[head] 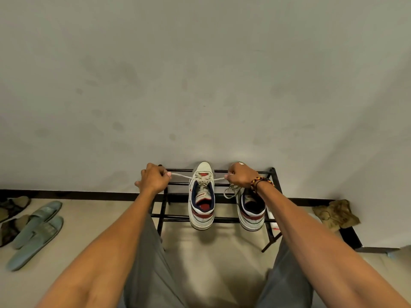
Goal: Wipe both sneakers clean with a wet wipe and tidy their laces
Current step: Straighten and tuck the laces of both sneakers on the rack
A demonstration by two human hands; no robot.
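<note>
Two white sneakers with red and navy trim stand side by side on a low black metal rack, toes toward the wall. The left sneaker has its lace stretched out sideways in both directions. My left hand pinches the left lace end and my right hand pinches the right end, each pulled away from the shoe. The right sneaker is partly hidden under my right wrist; a loose loop of its lace hangs over its inner side. A white packet with red print lies on the rack beside it.
A plain wall rises directly behind the rack. A pair of grey-green slides and dark sandals lie on the floor at left. A crumpled brownish cloth sits on the floor at right. My knees flank the rack's front.
</note>
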